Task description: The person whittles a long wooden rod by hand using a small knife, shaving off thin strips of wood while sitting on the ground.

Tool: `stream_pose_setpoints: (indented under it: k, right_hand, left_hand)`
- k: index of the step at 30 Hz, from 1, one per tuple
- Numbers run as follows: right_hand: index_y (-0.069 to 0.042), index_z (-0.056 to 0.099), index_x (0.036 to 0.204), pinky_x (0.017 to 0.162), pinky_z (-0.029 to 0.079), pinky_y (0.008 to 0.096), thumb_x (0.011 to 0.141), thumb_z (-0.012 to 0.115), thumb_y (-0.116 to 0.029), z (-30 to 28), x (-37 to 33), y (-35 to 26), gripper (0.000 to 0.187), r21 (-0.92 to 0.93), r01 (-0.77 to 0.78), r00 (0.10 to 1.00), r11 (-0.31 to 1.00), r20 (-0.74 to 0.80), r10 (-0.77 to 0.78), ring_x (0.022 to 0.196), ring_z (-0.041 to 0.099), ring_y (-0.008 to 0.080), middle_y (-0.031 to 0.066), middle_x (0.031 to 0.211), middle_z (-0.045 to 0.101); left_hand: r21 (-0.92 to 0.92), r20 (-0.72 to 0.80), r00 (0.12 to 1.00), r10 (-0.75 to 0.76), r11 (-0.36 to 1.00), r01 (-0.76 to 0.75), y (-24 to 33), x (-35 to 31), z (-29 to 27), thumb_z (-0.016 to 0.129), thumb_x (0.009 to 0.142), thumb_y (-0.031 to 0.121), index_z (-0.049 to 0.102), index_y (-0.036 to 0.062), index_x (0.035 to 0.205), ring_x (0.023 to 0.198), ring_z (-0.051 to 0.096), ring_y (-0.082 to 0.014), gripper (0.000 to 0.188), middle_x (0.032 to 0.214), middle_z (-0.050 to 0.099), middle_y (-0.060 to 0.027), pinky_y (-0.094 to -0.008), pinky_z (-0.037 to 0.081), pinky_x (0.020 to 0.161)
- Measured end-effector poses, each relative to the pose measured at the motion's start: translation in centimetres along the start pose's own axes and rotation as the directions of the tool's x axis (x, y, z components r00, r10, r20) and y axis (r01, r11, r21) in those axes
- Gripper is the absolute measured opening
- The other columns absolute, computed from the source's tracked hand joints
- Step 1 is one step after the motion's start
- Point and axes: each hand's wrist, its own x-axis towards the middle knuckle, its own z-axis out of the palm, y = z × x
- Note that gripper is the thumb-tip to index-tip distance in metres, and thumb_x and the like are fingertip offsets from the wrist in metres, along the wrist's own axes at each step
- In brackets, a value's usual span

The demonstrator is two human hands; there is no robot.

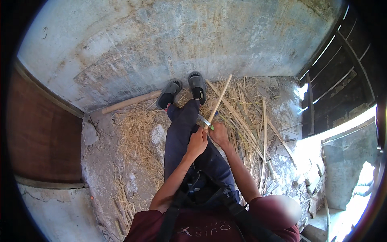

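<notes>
My left hand point(197, 142) is closed around the lower end of a long pale strip of wood or bamboo point(220, 99), which slants up and to the right away from me. My right hand point(219, 134) grips a knife point(204, 121) by its green handle, most of which the fingers hide. The blade points up and left and crosses the strip just beyond my left hand. Both hands are close together over my lap, above my dark trousers point(176, 139).
Straw and shavings point(137, 137) cover much of the floor. Several long strips point(264, 141) lie to the right, and a round pole point(131, 101) lies along the stained wall point(169, 40). My feet in grey clogs point(197, 82) rest near that wall. Rubble point(314, 179) is at the right.
</notes>
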Motion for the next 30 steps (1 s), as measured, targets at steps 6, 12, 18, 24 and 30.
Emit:
stream_pose_setpoints:
  k: [6,12,18,24,30]
  right_hand:
    - [-0.003,0.080,0.099,0.084,0.058,0.0600,0.082,0.066,-0.011,0.8,-0.7,2.8,0.024,0.007,-0.068,0.998,0.998,0.018,0.068,0.089,0.072,0.0509,0.0305,0.087,0.073]
    - [-0.002,0.079,0.096,0.083,0.059,0.0596,0.081,0.065,-0.010,0.8,1.0,1.9,0.022,-0.019,-0.040,0.999,0.999,0.036,0.041,0.085,0.072,0.0501,0.0292,0.086,0.073]
    - [-0.002,0.078,0.094,0.079,0.059,0.0587,0.080,0.068,-0.012,0.6,2.2,1.1,0.019,-0.027,0.043,0.998,0.999,-0.053,-0.044,0.084,0.072,0.0488,0.0282,0.085,0.073]
    - [-0.001,0.077,0.093,0.078,0.058,0.0578,0.084,0.070,-0.014,-0.1,3.5,-0.4,0.017,0.047,-0.083,0.993,0.995,-0.083,0.087,0.084,0.072,0.0493,0.0291,0.086,0.073]
    - [-0.001,0.077,0.092,0.078,0.059,0.0574,0.081,0.071,-0.014,-3.9,5.6,4.0,0.018,-0.061,-0.113,0.986,0.992,-0.130,0.105,0.085,0.073,0.0486,0.0296,0.087,0.074]
  left_hand:
    - [0.036,0.113,0.993,0.013,0.999,-0.017,-1.0,0.3,1.1,0.052,0.110,0.022,0.056,-0.0017,0.108,0.081,0.067,-0.0562,0.024,0.081,0.069,-0.0335,-0.0676,0.051,0.076]
    - [0.041,0.069,0.997,0.031,0.999,-0.034,-0.9,0.5,-0.3,0.052,0.111,0.022,0.054,-0.0014,0.102,0.076,0.066,-0.0544,0.025,0.075,0.066,-0.0311,-0.0643,0.048,0.066]
    - [0.050,0.043,0.996,0.074,0.996,-0.076,-0.2,0.7,-1.7,0.052,0.112,0.021,0.053,-0.0011,0.102,0.071,0.065,-0.0539,0.024,0.073,0.064,-0.0311,-0.0637,0.048,0.063]
    - [0.120,0.006,0.997,0.077,0.990,-0.077,-0.4,-0.3,-3.3,0.052,0.112,0.020,0.051,-0.0004,0.103,0.073,0.065,-0.0532,0.022,0.073,0.064,-0.0297,-0.0637,0.047,0.064]
    - [-0.007,0.048,0.995,0.093,0.996,-0.092,-0.2,-3.8,-5.5,0.052,0.112,0.020,0.050,0.0000,0.101,0.072,0.064,-0.0528,0.023,0.071,0.062,-0.0281,-0.0602,0.043,0.061]
